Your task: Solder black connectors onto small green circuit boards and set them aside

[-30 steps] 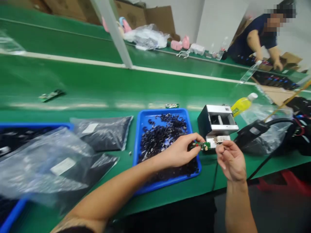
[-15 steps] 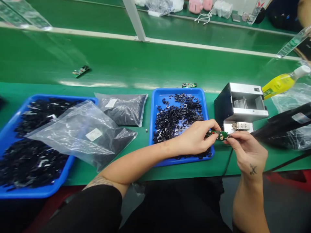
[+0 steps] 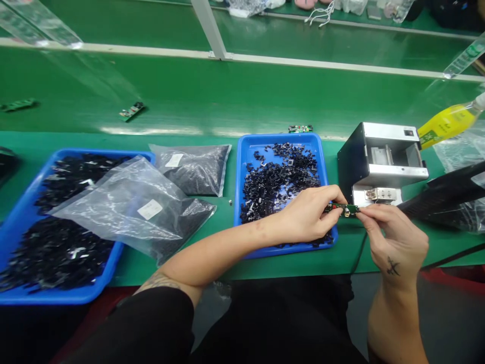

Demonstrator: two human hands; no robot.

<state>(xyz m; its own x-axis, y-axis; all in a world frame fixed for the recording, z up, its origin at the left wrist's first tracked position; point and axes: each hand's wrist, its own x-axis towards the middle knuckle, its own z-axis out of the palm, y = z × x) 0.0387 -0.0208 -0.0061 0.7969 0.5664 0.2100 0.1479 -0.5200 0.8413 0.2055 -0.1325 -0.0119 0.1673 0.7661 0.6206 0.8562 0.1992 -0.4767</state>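
Note:
My left hand (image 3: pixel 308 215) is closed on a small green circuit board (image 3: pixel 351 208), holding it by its left part between thumb and fingers. The thumb and forefinger of my right hand (image 3: pixel 394 237) pinch at the board's right end. Whether a tiny part sits between those fingertips is too small to tell. The board is held over the right edge of a blue tray (image 3: pixel 241 167) with many small black pieces (image 3: pixel 265 187) in it. Just behind my right hand stands a silver and black bench device (image 3: pixel 392 172) with a metal block at its front.
At the left, a larger blue tray (image 3: pixel 106 278) carries black pieces, partly covered by a clear bag (image 3: pixel 125 217). Another filled bag (image 3: pixel 193 169) lies behind it. More circuit boards (image 3: pixel 132 111) rest along the back. A yellow bottle (image 3: pixel 449 124) and black bag (image 3: pixel 447 194) are at right.
My right fingertips have closed up against the board's right end, where a small gap showed before. The view has shifted slightly; my left hand keeps its hold.

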